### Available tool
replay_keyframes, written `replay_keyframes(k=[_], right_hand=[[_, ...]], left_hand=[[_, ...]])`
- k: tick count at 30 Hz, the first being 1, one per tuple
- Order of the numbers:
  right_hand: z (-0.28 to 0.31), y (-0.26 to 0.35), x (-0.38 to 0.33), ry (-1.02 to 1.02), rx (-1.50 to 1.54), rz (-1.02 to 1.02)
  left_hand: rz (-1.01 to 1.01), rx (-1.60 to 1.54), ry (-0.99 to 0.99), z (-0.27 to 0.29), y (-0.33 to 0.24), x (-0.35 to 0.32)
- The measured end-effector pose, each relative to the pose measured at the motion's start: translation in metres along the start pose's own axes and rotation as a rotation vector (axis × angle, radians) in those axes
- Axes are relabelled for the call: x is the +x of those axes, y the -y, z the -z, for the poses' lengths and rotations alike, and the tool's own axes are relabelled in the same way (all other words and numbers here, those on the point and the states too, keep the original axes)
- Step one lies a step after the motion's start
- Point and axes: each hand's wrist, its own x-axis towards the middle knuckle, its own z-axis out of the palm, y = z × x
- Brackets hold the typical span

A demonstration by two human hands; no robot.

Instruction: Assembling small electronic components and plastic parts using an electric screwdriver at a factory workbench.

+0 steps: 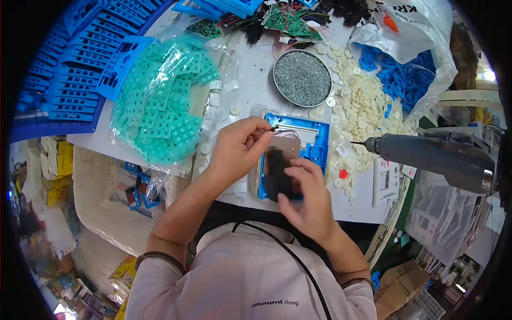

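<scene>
My left hand (240,146) is closed, thumb and fingertips pinching a small dark part (274,128) above the top of a blue plastic housing (323,130). The housing lies face down on the table, with a brown board (286,144), thin wires and a pale strip inside it. A dark, blurred piece (276,176) covers the housing's lower middle; its kind cannot be made out. Beside its right edge is my right hand (311,200), fingers curved and spread, thumb apart. Whether the fingertips touch the dark piece is unclear.
A round tin of screws (302,78) stands beyond the housing. Loose white discs (354,101) and a bag of blue parts (408,74) lie right, near a grey electric screwdriver (432,154). Left are bagged green keypads (160,106) and stacked blue housings (74,80); circuit boards (290,21) lie far back.
</scene>
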Motion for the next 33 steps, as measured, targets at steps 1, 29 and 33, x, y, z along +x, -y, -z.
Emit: replay_keyframes(k=[1,29,33], right_hand=[[0.008,-0.004,0.002,0.026,0.076,-0.02],[0.076,-0.056,0.021,0.075,0.361,-0.39],[0.081,-0.048,0.013,-0.188,0.522,-0.363]], left_hand=[[0.004,0.003,-0.001,0.003,-0.001,-0.001],[-0.159,-0.207,0.248,-0.004,-0.003,0.04],[-0.085,-0.199,0.225,0.0,-0.004,0.039]])
